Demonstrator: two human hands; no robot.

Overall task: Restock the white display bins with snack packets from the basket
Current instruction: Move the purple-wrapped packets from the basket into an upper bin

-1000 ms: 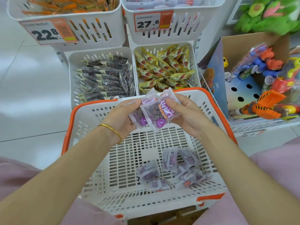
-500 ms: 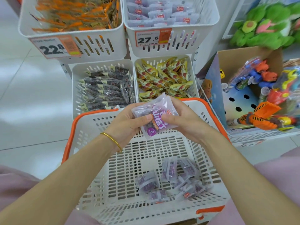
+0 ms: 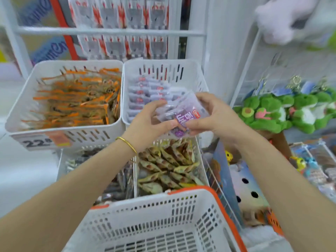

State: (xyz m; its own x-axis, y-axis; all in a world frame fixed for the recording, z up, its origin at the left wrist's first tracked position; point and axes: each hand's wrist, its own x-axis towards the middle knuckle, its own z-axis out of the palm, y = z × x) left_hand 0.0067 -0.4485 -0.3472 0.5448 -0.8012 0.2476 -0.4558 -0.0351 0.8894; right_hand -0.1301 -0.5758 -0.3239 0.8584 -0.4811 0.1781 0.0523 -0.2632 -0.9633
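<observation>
A small stack of clear purple snack packets (image 3: 183,113) is held between my two hands over the front edge of the upper right white bin (image 3: 192,73). My left hand (image 3: 149,120) pinches the stack's left side and my right hand (image 3: 216,117) grips its right side. That bin holds several matching purple packets (image 3: 145,93) in rows. The white basket with the orange rim (image 3: 163,220) sits below my forearms; its floor is mostly out of view.
The upper left bin (image 3: 23,113) holds orange packets. Below are a bin of dark packets (image 3: 116,182) and one of yellow packets (image 3: 167,170). Green plush toys (image 3: 272,113) and a toy box (image 3: 241,182) stand at the right.
Both hands have lifted the purple packets from above the basket up to the upper right bin. The view has tilted up, so the basket's loose packets are out of sight.
</observation>
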